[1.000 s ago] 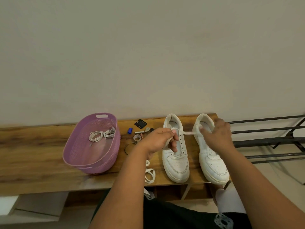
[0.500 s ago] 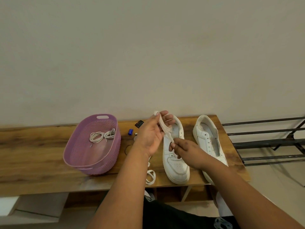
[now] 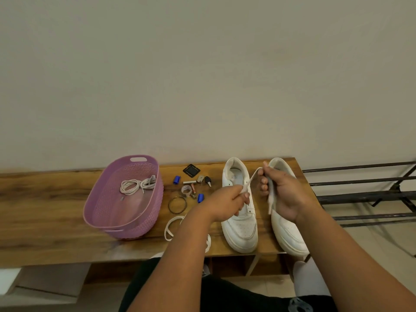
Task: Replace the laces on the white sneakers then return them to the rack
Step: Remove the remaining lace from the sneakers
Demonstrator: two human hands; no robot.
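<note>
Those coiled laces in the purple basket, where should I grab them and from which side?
Take the coiled laces at the middle, where the two bundles meet, coming straight down through the open top. The purple basket has high walls all round, so no side approach works, and a pinch there should lift both bundles together.

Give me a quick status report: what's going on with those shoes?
Left hand and right hand both pinch one white lace above the left sneaker. Right sneaker beside it. Nothing in the way.

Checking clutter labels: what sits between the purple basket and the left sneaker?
Head view: small items, two blue caps, a battery, a key, a bangle, lie between purple basket and left sneaker.
</note>
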